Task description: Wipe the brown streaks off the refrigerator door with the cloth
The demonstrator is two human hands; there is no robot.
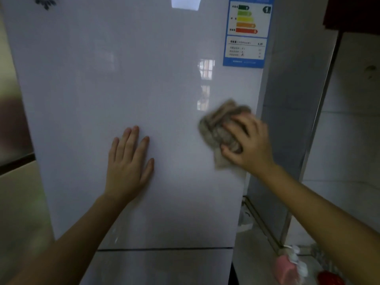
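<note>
While the left hand (128, 163) lies flat and spread on the glossy white refrigerator door (123, 89), the right hand (246, 144) clutches a crumpled grey-brown cloth (216, 128) against the door's right edge, below the blue energy-rating sticker (246, 31).

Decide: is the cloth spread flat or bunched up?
Bunched up: the cloth sits crumpled under the right hand against the refrigerator door.

Motion blur is smearing the cloth (221, 128) under the right hand (246, 145), so its weave is unreadable. The fine print on the energy label (247, 31) is showing too small to read, and the refrigerator door (123, 79) is running off the top edge
</note>
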